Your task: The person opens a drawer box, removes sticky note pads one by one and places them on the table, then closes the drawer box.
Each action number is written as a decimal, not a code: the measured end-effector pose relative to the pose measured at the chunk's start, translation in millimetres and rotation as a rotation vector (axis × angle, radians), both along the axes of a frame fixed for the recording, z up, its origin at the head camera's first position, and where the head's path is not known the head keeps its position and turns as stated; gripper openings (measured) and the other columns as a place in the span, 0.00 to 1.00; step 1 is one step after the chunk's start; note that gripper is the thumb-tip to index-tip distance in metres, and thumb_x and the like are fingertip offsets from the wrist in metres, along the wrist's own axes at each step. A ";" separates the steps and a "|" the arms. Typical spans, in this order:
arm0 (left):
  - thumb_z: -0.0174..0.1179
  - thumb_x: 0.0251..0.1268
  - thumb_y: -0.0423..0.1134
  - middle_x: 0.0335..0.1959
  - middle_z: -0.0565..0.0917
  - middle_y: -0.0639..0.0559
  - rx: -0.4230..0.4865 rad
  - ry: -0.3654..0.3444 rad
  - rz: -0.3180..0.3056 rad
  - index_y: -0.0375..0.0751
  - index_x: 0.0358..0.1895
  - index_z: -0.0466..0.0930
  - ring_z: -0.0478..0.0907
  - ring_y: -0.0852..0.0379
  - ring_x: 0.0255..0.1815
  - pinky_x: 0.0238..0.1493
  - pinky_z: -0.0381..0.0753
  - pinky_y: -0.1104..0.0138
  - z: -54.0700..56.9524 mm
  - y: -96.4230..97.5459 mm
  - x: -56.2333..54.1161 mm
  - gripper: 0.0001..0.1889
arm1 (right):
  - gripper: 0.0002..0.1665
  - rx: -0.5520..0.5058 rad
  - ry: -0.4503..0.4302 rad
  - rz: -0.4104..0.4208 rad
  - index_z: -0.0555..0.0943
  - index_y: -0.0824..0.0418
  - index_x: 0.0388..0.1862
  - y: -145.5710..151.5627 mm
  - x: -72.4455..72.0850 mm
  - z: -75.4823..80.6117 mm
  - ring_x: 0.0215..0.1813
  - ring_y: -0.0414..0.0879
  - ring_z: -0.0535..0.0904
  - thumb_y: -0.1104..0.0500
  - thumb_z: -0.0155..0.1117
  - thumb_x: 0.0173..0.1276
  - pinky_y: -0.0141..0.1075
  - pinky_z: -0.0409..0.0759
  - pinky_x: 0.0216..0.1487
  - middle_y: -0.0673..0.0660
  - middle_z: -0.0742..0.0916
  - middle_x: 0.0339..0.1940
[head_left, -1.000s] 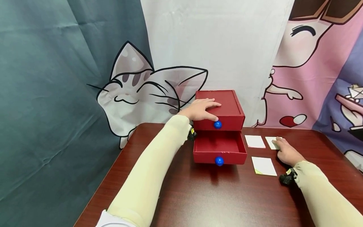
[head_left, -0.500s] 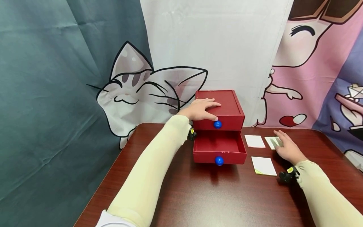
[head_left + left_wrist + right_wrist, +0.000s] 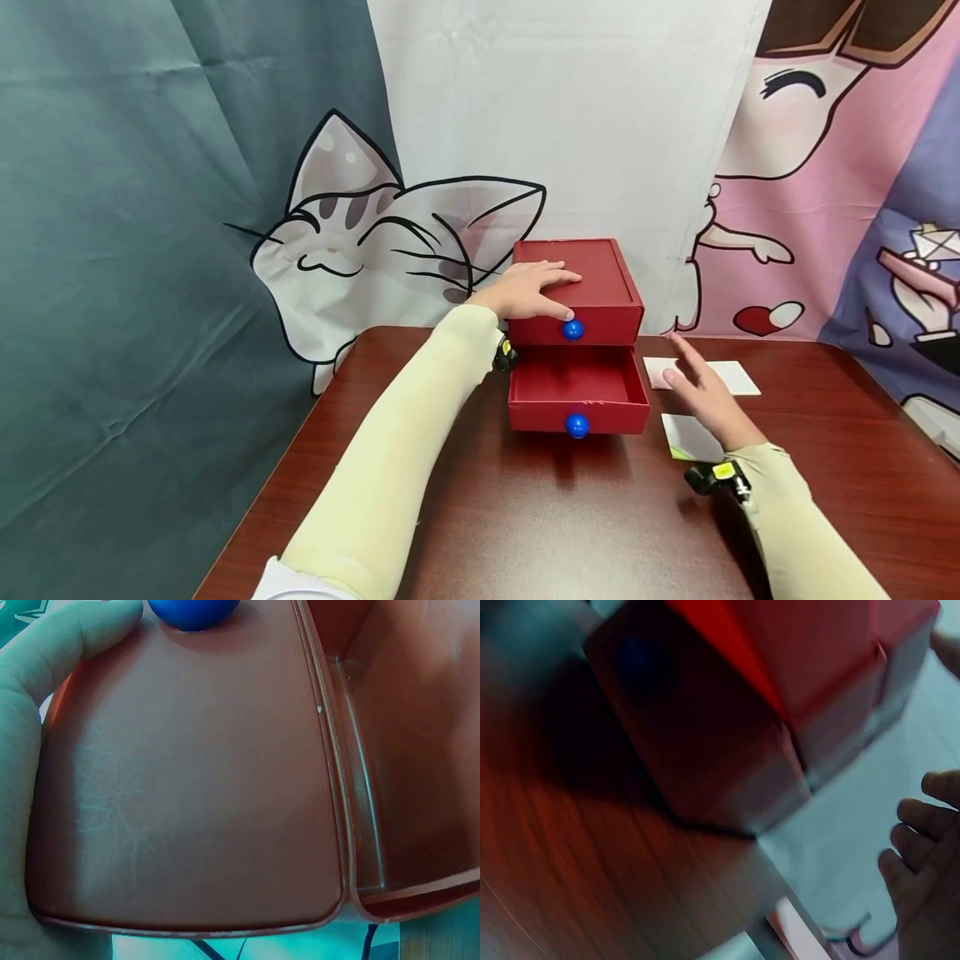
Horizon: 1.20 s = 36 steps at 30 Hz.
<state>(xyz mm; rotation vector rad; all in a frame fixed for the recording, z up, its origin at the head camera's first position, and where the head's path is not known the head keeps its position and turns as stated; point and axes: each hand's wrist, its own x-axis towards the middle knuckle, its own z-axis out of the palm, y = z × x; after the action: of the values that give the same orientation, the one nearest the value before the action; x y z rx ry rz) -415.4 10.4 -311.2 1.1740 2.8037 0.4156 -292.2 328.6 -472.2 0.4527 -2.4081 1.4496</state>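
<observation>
A red two-drawer box (image 3: pixel 607 279) stands on the table, its upper drawer closed and its lower drawer (image 3: pixel 617 417) pulled out. My left hand (image 3: pixel 528 292) rests on the box's top left side, thumb over the front edge by the upper blue knob (image 3: pixel 573 329). The left wrist view shows that thumb (image 3: pixel 82 637) beside the knob. My right hand (image 3: pixel 708 404), fingers extended and holding nothing, is raised right of the box. It partly covers a pink-edged white pad (image 3: pixel 655 375) and a white pad with a yellow-green corner (image 3: pixel 684 435).
Another white pad (image 3: pixel 738 379) lies further right on the brown wooden table (image 3: pixel 540 517). A printed cloth backdrop (image 3: pixel 585 117) hangs behind the table. The lower drawer's blue knob (image 3: pixel 577 426) sticks out toward the front.
My right hand has lifted off the far right pad and moved left toward the box. That pad stays in place. My left hand keeps its position on the box.
</observation>
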 end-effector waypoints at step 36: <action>0.61 0.64 0.62 0.82 0.56 0.56 0.020 -0.024 0.001 0.63 0.77 0.64 0.46 0.53 0.83 0.80 0.40 0.54 2.5 -1.9 3.2 0.38 | 0.52 -0.119 -0.120 0.343 0.42 0.61 0.84 -37.5 10.5 -2.3 0.75 0.42 0.59 0.58 0.60 0.71 0.21 0.68 0.62 0.75 0.53 0.80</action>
<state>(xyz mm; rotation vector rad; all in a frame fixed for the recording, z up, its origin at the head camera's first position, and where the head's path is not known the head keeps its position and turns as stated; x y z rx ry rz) -412.2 8.5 -308.7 1.1637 2.7861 0.4554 -281.7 291.1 -474.5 0.8025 -2.4032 1.7974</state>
